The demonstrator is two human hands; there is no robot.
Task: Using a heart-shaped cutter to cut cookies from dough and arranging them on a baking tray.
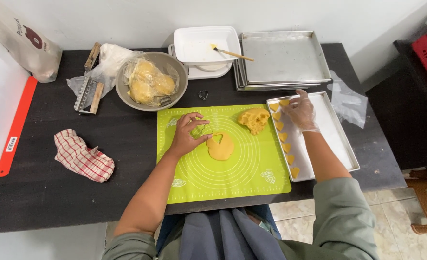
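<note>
My left hand [188, 133] holds a small metal heart-shaped cutter [205, 129] just above the lime-green silicone mat [232, 173]. Beside it lies a flattened round of yellow dough [221, 148] with a heart hole cut in its top. My right hand [300, 110], in a clear plastic glove, reaches over the metal baking tray [336, 132] and touches a heart-shaped dough piece [284, 102] at its far end. A column of several yellow hearts [284, 136] lines the tray's left side. A lump of leftover dough [254, 119] with cut-outs rests on the mat's upper right.
A grey bowl [148, 101] holds bagged yellow dough. Behind are a white tray with a brush [208, 45], stacked metal trays [283, 58], a second heart cutter [203, 95], a metal grater tool [88, 91], a checked cloth [83, 156] and a loose plastic sheet [349, 103].
</note>
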